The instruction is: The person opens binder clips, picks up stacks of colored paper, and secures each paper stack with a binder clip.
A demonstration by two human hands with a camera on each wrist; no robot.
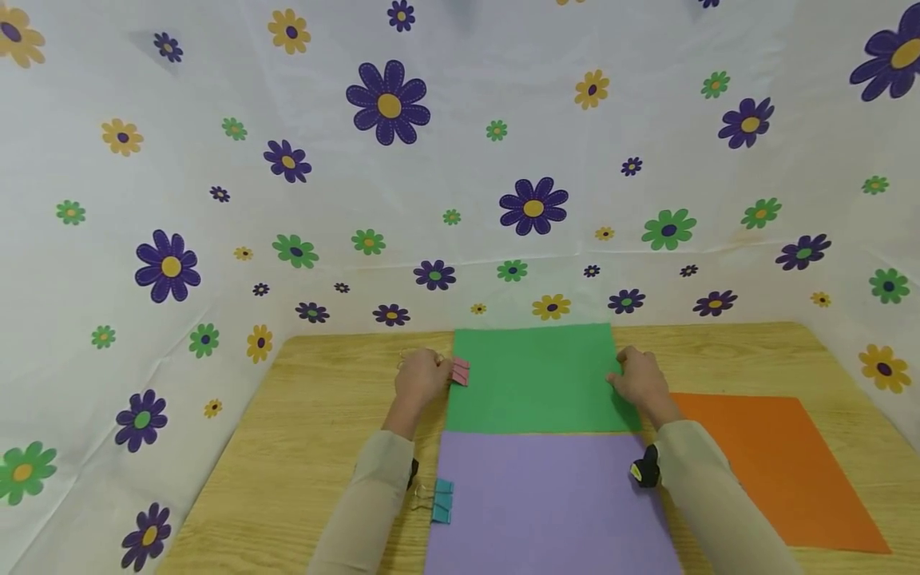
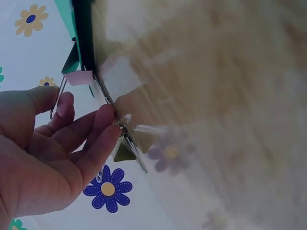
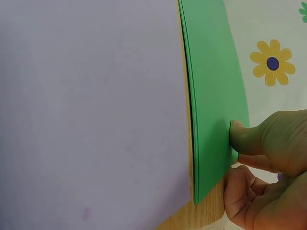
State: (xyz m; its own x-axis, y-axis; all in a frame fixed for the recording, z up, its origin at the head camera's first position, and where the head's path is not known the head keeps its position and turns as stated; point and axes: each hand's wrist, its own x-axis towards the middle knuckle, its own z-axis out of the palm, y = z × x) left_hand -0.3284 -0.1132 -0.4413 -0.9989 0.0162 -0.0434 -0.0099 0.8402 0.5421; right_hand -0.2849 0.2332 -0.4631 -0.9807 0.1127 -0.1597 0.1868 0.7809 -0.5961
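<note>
A pink binder clip (image 1: 460, 371) sits on the left edge of the green sheets (image 1: 535, 379). My left hand (image 1: 422, 377) pinches its wire handles; in the left wrist view the thumb is on one handle and the fingertips are on the other, and the clip's pink spine (image 2: 79, 77) faces the palm. At the opposite edge, my right hand (image 1: 640, 382) grips the green sheets, its thumb (image 3: 244, 139) on top and the fingers curled below. A purple sheet (image 1: 546, 503) lies in front, with a teal binder clip (image 1: 442, 501) on its left edge.
An orange sheet (image 1: 791, 471) lies on the wooden table (image 1: 287, 447) to the right, partly behind my right forearm. A small yellowish clip (image 2: 124, 151) shows just past my left fingertips. Flower-printed white cloth (image 1: 460, 160) hangs behind the table and at both sides.
</note>
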